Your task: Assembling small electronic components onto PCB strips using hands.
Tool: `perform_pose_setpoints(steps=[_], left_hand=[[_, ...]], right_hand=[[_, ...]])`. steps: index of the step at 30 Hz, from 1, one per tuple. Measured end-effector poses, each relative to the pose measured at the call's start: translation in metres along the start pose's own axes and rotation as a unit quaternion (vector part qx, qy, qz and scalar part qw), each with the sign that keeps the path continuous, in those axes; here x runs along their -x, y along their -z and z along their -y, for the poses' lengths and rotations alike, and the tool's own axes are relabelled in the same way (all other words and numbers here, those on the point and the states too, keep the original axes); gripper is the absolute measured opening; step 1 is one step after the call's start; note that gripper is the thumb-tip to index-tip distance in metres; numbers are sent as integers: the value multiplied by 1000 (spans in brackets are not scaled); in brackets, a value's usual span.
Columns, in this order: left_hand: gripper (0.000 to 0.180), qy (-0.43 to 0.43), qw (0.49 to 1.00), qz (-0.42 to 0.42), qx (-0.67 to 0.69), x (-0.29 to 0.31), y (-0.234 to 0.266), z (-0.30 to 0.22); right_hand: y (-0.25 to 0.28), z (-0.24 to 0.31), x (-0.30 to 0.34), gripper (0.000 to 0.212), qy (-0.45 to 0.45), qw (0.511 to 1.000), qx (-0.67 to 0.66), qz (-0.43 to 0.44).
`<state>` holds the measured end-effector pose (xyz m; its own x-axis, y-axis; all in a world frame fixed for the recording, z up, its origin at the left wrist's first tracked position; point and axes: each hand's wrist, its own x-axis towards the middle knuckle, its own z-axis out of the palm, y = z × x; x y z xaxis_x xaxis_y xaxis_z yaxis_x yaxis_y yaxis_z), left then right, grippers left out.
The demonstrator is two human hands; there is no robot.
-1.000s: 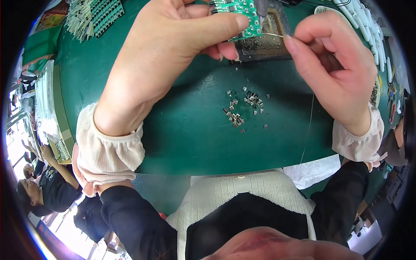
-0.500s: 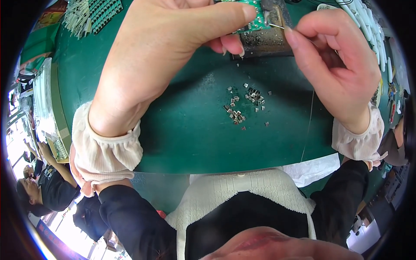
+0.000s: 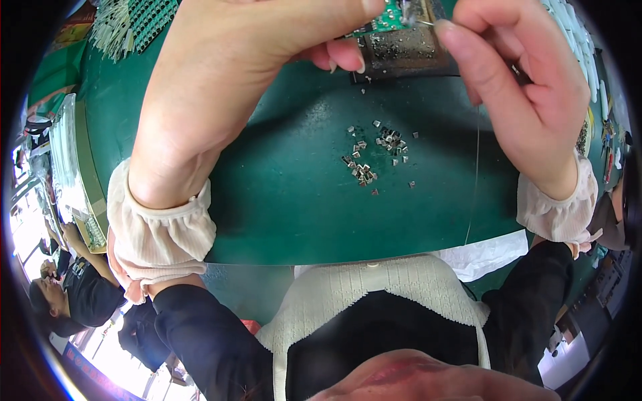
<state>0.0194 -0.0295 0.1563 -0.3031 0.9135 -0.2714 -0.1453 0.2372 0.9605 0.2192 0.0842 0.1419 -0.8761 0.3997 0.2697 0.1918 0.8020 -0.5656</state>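
Observation:
My left hand [image 3: 221,73] grips a green circuit board [image 3: 386,21] at the top of the view, its thumb lying over the board. Much of the board is hidden by that hand or cut off by the frame's edge. My right hand [image 3: 528,93] pinches a thin solder wire [image 3: 426,23] between thumb and forefinger. The wire's tip points at the board's right edge; whether they touch is too small to tell. Its tail hangs below the hand, down to the table's front edge. Beneath the board lies a dark, grimy plate [image 3: 401,57] sprinkled with metal bits.
Small silvery metal pieces [image 3: 391,140] lie scattered on the green table [image 3: 301,207]. Far left are boards with white leads [image 3: 114,30]; white tubes [image 3: 576,47] lie far right. A tray [image 3: 87,167] borders the left side. Another person [image 3: 93,294] sits at the left.
Both hands have shifted slightly up in the picture, with the board and the wire in them. The right fingers have moved a little left, and the table things sit slightly higher in view.

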Motion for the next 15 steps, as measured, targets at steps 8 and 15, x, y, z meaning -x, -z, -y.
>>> perform_pose_setpoints(steps=[8, 15], left_hand=[[36, 59, 998, 26, 3, -1, -1, 2], [35, 85, 996, -12, 15, -3, -6, -1]], right_hand=[[-1, -6, 12, 19, -31, 983, -24, 182], [-23, -16, 21, 19, 76, 982, -20, 170]])
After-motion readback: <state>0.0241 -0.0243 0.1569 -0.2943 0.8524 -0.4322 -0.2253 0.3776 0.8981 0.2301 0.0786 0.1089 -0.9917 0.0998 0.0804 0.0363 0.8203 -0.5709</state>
